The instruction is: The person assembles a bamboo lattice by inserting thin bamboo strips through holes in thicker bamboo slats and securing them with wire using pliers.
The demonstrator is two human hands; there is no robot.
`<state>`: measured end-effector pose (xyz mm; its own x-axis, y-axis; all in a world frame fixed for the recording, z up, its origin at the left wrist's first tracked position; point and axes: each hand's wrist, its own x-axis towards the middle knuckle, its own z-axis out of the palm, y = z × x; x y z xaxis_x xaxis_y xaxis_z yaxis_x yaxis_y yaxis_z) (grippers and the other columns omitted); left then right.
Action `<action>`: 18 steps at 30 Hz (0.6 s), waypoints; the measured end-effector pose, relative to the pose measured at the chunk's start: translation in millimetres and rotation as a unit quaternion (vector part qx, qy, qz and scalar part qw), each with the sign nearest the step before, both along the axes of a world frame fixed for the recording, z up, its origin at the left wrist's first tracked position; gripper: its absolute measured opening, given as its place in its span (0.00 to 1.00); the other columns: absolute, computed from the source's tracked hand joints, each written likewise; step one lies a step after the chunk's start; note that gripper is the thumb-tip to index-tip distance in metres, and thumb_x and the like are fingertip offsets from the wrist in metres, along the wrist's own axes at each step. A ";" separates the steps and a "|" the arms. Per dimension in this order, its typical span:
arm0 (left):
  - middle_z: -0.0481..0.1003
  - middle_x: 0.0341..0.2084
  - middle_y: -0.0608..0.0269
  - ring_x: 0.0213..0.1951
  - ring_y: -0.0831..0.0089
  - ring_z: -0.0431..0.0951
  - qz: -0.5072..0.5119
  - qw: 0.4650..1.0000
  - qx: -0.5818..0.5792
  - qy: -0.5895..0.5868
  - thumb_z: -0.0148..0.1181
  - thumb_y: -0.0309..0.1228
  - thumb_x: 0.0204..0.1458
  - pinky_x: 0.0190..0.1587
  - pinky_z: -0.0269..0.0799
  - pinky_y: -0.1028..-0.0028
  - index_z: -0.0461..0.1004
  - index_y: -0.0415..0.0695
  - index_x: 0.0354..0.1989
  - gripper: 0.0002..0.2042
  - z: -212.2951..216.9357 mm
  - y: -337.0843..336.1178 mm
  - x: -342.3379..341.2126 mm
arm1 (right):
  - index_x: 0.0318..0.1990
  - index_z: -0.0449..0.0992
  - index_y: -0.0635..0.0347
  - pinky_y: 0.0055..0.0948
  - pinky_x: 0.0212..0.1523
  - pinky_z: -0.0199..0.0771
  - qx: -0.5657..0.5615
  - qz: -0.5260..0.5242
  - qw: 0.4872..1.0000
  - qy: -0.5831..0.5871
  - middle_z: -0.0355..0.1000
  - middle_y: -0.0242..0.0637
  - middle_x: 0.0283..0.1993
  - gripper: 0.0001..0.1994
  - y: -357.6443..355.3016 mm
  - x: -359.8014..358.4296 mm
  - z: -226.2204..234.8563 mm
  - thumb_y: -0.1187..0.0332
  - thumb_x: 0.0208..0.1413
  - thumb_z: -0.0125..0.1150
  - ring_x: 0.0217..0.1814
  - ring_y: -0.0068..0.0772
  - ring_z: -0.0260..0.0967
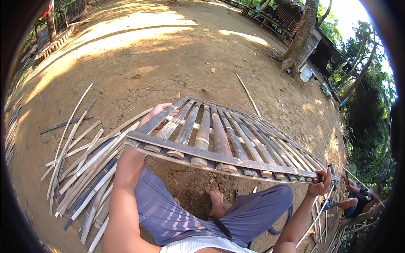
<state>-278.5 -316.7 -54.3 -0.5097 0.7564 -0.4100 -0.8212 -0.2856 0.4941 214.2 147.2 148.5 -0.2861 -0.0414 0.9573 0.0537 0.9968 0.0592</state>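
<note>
A slatted bamboo panel is held up tilted above my lap, its many split-bamboo slats set between long thin rails. My left hand grips the panel's left end from behind; the slat there covers part of the fingers. At the near right corner my right hand is closed around the end of the near rail, thumb and fingers wrapped on it. Under the panel are my bent knees in grey-purple trousers and a bare foot.
Loose bamboo strips lie in a heap on the left. A single stick rests on the cracked dirt ground beyond the panel. A tree trunk stands at the back right. Another person is at the right edge, near more sticks.
</note>
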 end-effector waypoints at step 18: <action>0.82 0.42 0.52 0.38 0.70 0.84 -0.011 0.982 -0.124 0.141 0.49 0.34 0.64 0.42 0.81 0.72 0.75 0.36 0.53 0.16 61.5 -5.6 54.0 | 0.63 0.66 0.67 0.59 0.65 0.67 -0.702 0.238 0.560 0.369 0.68 0.52 0.63 0.33 -60.9 -18.8 19.7 0.51 0.59 0.63 0.63 0.56 0.68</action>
<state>-224.5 -322.2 7.1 -0.6141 0.6632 -0.4279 -0.6462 -0.1113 0.7550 195.4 86.3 168.1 -0.0670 0.9977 -0.0082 -0.7457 -0.0555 -0.6640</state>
